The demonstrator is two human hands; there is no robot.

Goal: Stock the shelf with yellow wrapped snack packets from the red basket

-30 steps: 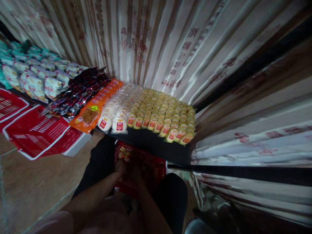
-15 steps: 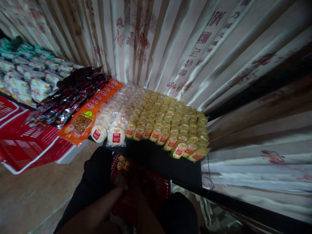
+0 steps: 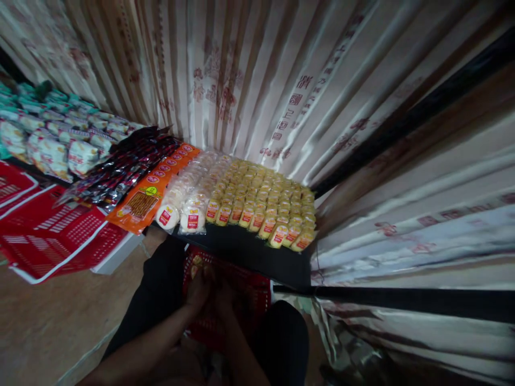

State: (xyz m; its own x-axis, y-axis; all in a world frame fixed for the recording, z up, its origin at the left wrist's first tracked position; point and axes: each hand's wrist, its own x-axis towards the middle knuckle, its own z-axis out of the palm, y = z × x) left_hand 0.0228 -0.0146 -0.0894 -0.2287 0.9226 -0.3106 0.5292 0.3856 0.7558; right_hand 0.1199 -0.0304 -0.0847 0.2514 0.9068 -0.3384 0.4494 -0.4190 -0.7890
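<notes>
- Left hand [image 3: 198, 292]: inside the red basket [image 3: 263, 295], at the yellow packs [image 3: 196, 262] by its far left corner; too dark to tell whether the fingers are clamped on one or apart.
- Right hand [image 3: 224, 297]: in the basket beside the left; finger state cannot be told, shadow.
- Clearance: the basket sits below the near edge of the shelf [image 3: 257, 258]; a hasty lift could strike that edge and jolt the stock.
- Yellow rows [image 3: 261, 206]: close-packed towards the right edge; a knock near the near right corner could topple front pieces.
- Orange pack [image 3: 139, 206]: appears to overhang the near edge; a brushing arm could drag it off.
</notes>
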